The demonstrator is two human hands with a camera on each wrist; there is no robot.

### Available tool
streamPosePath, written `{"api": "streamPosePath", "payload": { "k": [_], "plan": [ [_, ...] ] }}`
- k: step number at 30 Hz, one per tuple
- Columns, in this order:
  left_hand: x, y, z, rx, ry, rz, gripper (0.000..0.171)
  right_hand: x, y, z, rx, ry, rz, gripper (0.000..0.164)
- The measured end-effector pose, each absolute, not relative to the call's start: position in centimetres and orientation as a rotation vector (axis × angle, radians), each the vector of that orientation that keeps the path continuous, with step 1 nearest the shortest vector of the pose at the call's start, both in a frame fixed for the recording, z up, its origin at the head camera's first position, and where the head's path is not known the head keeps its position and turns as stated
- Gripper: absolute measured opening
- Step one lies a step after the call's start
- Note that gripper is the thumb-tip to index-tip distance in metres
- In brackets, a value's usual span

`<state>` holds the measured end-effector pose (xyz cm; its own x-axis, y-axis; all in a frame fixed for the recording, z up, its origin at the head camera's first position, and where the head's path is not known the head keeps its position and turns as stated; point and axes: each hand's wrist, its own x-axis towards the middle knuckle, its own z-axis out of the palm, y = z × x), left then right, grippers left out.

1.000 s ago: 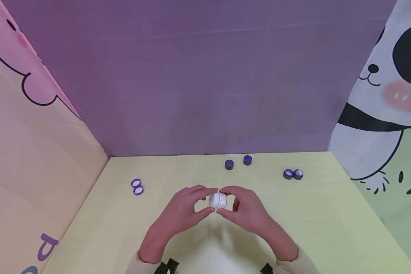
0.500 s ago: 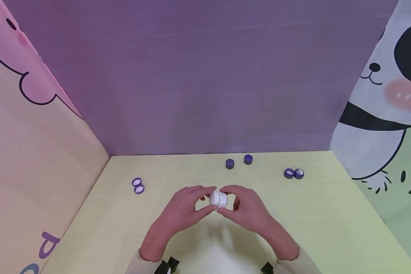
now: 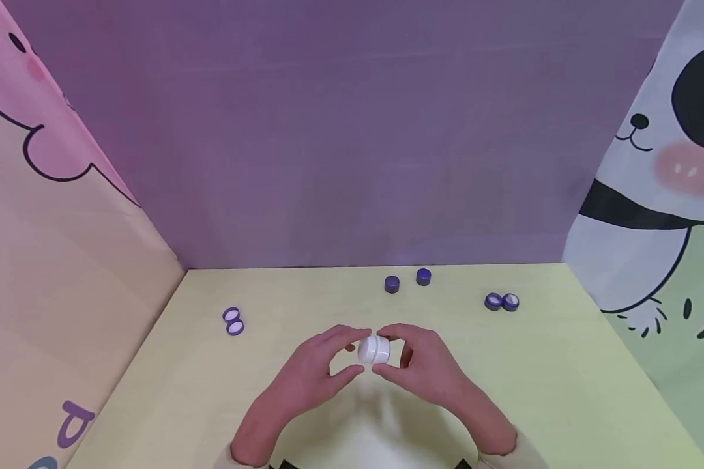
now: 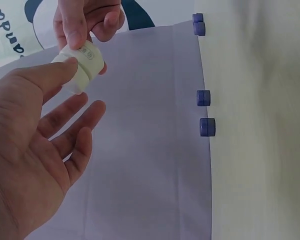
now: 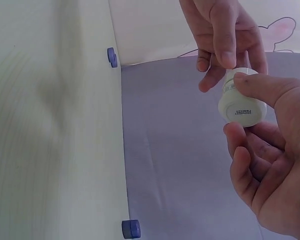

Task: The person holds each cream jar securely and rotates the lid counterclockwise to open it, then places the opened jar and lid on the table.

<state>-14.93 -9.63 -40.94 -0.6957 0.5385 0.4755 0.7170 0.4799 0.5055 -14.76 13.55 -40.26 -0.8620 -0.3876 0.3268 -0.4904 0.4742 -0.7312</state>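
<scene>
A small white jar (image 3: 373, 350) with a white lid is held sideways above the table between two hands. My right hand (image 3: 425, 358) pinches its base from the right, thumb below and index finger above in the head view. The right wrist view shows dark print on the jar's round bottom (image 5: 244, 114). At the lid end, my left hand (image 3: 319, 365) has its thumb and index finger spread around the edge. In the left wrist view the left thumb (image 4: 65, 70) lies over the lid, while the other fingers are apart from it.
Two purple caps (image 3: 392, 284) stand at the table's back edge. Another pair of purple rings with pale centres (image 3: 493, 301) lies back right, and a similar pair (image 3: 234, 327) lies to the left. A purple wall (image 3: 352, 143) rises behind the pale table (image 3: 563, 391).
My left thumb and index finger have spread a little wider around the lid. The jar stays in about the same place; the head view has shifted slightly.
</scene>
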Motion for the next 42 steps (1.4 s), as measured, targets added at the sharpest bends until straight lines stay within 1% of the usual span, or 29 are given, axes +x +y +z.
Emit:
{"api": "streamPosePath", "payload": {
  "k": [4,12,19,25,29,31,37,42],
  "plan": [
    [-14.77,-9.62,-40.9,-1.038,-2.516,-1.022,0.048,-14.53,13.63,-40.19,0.788,-2.62,1.323,0.041],
    [-14.85,-9.66,-41.0,-1.012,-2.512,-1.0,0.045,-14.37,13.63,-40.01,0.793,-2.634,1.273,0.042],
    [-14.85,-9.5,-41.1,-1.039,-2.428,-1.07,0.05,-14.56,13.65,-40.09,0.817,-2.629,1.284,0.042],
    [-15.15,-9.14,-41.12,-1.139,-2.314,-1.09,0.04,-14.65,13.78,-39.97,0.809,-2.632,1.298,0.041],
    [-15.14,-9.05,-41.03,-1.119,-2.328,-1.076,0.037,-14.6,13.81,-39.99,0.812,-2.634,1.3,0.04],
    [-15.05,-9.09,-41.06,-1.1,-2.363,-1.079,0.037,-14.58,13.81,-40.06,0.816,-2.633,1.309,0.04],
    [-14.82,-9.31,-41.24,-1.089,-2.457,-1.042,0.05,-14.57,13.87,-40.43,0.8,-2.642,1.317,0.04],
    [-14.87,-9.28,-40.82,-1.061,-2.52,-0.999,0.047,-14.62,13.89,-40.4,0.785,-2.648,1.317,0.04]
  ]
}}
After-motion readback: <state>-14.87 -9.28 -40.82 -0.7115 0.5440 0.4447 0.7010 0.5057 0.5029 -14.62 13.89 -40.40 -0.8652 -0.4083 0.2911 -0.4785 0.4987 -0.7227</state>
